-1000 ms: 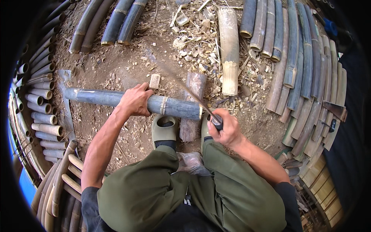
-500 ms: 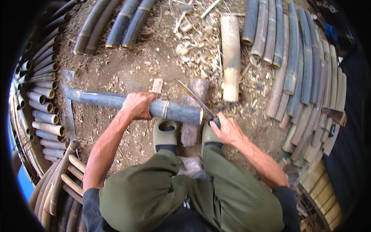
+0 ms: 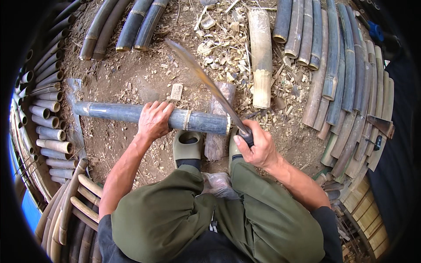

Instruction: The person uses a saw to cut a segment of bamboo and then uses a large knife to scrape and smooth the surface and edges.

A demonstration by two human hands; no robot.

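Observation:
My left hand point(image 3: 155, 119) is wrapped over a dark bamboo pole point(image 3: 114, 111) that lies crosswise in front of my feet. The pole's right end rests over a short wooden block point(image 3: 217, 147) on the ground. In my right hand point(image 3: 258, 147) is the dark handle of a machete point(image 3: 219, 97), just right of the pole's cut end. Its long blade slants up and to the left, blurred toward the tip, and appears clear of the pole. A small pale wood chip point(image 3: 176, 91) lies beyond my left hand.
A thick pale bamboo piece point(image 3: 260, 57) lies ahead among wood chips point(image 3: 228, 52). Dark bamboo poles point(image 3: 335, 65) are lined up at the right, with more point(image 3: 138, 24) at the far left. Stacked bamboo tubes point(image 3: 48, 107) border the left. My clogs point(image 3: 187, 149) are near the block.
The machete has swung upward, its blade now higher and blurred, as my right hand turned and rose slightly. My left hand keeps hold of the bamboo pole, which has hardly moved.

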